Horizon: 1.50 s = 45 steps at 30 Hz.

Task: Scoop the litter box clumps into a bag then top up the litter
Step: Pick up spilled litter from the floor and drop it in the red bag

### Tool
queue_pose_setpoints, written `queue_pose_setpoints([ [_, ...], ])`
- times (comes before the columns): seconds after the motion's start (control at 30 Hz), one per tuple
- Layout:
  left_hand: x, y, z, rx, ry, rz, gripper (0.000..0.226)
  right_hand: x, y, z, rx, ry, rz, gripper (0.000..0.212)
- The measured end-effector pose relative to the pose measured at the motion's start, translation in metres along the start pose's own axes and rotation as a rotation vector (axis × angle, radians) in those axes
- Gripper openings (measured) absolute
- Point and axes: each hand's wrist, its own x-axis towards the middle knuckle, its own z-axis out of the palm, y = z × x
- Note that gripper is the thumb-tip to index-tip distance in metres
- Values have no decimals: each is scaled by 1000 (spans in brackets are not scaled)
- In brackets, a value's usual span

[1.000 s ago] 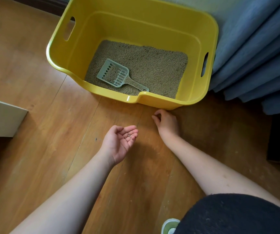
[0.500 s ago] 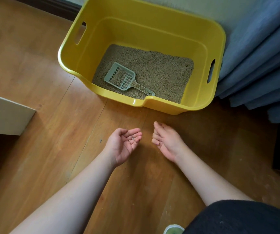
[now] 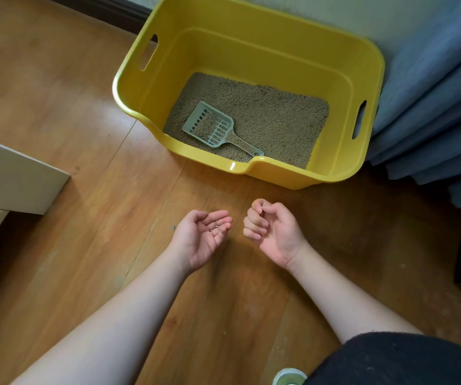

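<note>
L hand (image 3: 201, 240) cupped w/ litter grains (image 3: 216, 228); R hand (image 3: 271, 229) curled beside.

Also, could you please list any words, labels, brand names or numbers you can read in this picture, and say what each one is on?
None: no readable text shows anywhere.
Yellow litter box: plain walls, no label or brand.
Green litter scoop: no marking visible.
Green-and-white container at the bottom edge: mostly cut off, nothing legible.
</note>
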Motion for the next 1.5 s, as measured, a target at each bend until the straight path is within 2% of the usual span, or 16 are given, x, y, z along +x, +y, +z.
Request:
queue_pose_setpoints([
  [0.2,-10,3,-9,-41,25,32,42,15,7,-1,-219,242,-6,31],
  [0.37,-19,10,-27,-101,71,67,49,33,10,2,-610,391,43,40],
  [0.43,-22,13,-32,-121,78,86,54,41,11,8,-827,379,19,36],
  [0.53,-27,19,-36,-139,93,121,48,59,22,17,-1211,336,-83,29],
  [0.67,-30,27,-43,-181,102,159,45,80,31,24,-1395,239,-181,19],
  [0.83,-33,31,-53,-218,106,170,53,98,34,27,-1656,174,-315,31],
  [0.97,-33,31,-58,-237,120,168,51,109,40,28,-1767,143,-317,37],
  [1.07,-31,36,-61,-237,117,176,55,118,44,34,-1833,129,-367,31],
  [1.3,-36,42,-67,-242,128,179,42,130,53,37,-1883,228,-393,14],
  [1.5,-34,38,-68,-250,132,171,42,125,50,41,-1922,226,-361,14],
])
